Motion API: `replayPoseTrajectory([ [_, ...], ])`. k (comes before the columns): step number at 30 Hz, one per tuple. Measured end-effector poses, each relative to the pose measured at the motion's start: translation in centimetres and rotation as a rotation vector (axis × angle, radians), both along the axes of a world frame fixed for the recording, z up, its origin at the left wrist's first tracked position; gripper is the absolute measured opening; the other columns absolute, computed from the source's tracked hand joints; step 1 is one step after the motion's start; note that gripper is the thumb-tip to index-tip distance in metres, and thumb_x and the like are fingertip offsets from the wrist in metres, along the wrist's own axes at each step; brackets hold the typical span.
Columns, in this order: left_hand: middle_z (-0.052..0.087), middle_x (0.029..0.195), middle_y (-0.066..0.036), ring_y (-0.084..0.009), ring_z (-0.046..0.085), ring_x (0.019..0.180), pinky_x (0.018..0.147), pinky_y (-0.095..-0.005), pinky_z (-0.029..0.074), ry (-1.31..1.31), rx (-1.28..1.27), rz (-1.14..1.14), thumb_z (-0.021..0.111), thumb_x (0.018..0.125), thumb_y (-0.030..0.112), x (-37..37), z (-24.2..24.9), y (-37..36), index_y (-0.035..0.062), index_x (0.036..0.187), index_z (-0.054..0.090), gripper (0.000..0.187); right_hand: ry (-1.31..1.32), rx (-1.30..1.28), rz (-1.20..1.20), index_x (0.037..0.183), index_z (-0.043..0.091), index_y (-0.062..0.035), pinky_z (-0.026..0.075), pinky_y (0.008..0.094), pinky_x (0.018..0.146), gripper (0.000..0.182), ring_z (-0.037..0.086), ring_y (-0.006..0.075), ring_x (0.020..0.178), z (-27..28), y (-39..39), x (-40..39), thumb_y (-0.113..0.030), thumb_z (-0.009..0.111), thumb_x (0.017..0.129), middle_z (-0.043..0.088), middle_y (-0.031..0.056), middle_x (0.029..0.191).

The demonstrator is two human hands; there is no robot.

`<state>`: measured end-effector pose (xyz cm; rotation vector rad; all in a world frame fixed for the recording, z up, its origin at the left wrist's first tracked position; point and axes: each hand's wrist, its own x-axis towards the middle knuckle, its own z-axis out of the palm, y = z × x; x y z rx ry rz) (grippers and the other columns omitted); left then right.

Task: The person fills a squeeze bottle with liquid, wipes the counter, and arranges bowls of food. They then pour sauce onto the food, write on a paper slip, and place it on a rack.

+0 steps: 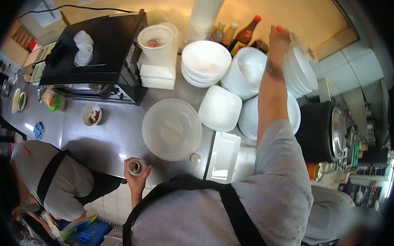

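No lettering legible — bottle labels (245, 36) too blurred; nothing else.

The person is stretching the right arm far forward and up, its forearm bare below a grey sleeve, with the right hand (279, 36) raised and its fingers curled. The left hand (136, 173) is staying low and close to the body, fingers wrapped closed.

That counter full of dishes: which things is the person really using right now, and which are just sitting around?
In use:
- left hand wrapped around a small jar
- right hand on a stack of white bowls

Just sitting there:
- clear plastic tub
- square white dish
- long white tray
- sauce bottles
- black oven
- a co-worker bent over nearby
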<state>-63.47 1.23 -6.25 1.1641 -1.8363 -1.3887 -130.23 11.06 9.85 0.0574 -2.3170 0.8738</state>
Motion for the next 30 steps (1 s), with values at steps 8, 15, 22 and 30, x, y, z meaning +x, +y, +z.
replayPoseTrajectory([
  [8,0.053,0.090,-0.002,-0.0114,0.052,0.081,0.075,-0.0262,0.044,0.012,-0.033,-0.085,0.084,0.065,0.008,0.1,-0.6,0.2,0.0057,0.101,0.055,0.046,0.695,-0.147,0.080,0.082,0.066,-0.0088,0.051,0.0417,0.068,0.024,0.066,0.0310,0.075,11.1,2.0,9.0,-0.030,0.074,0.074,0.068,0.0131,0.077],
  [15,0.054,0.090,-0.002,-0.0113,0.053,0.082,0.075,-0.0255,0.045,0.041,-0.041,-0.191,0.084,0.068,0.007,0.3,-0.5,0.6,0.0049,0.102,0.055,0.045,0.588,-0.174,0.183,0.097,0.067,-0.0030,0.050,0.0363,0.074,0.030,0.064,0.0252,0.079,16.9,8.9,27.0,-0.024,0.074,0.077,0.068,0.0113,0.084],
  [22,0.056,0.090,-0.002,-0.0110,0.054,0.082,0.075,-0.0258,0.046,0.049,-0.039,-0.237,0.084,0.067,0.007,1.5,-1.2,0.1,0.0040,0.102,0.054,0.046,0.039,-0.455,0.650,0.078,0.064,0.0042,0.044,0.0218,0.059,0.030,0.048,0.0050,0.065,7.2,13.3,37.2,-0.016,0.083,0.067,0.056,-0.0032,0.067],
  [30,0.058,0.094,-0.003,-0.0115,0.056,0.085,0.078,-0.0262,0.046,0.057,0.088,-0.350,0.084,0.065,0.005,1.0,-2.1,-0.5,0.0039,0.102,0.056,0.047,-0.097,-0.185,0.592,0.076,0.064,-0.0015,0.048,0.0233,0.060,0.021,0.057,0.0083,0.061,1.3,12.8,43.0,-0.012,0.080,0.067,0.062,0.0035,0.064],
])
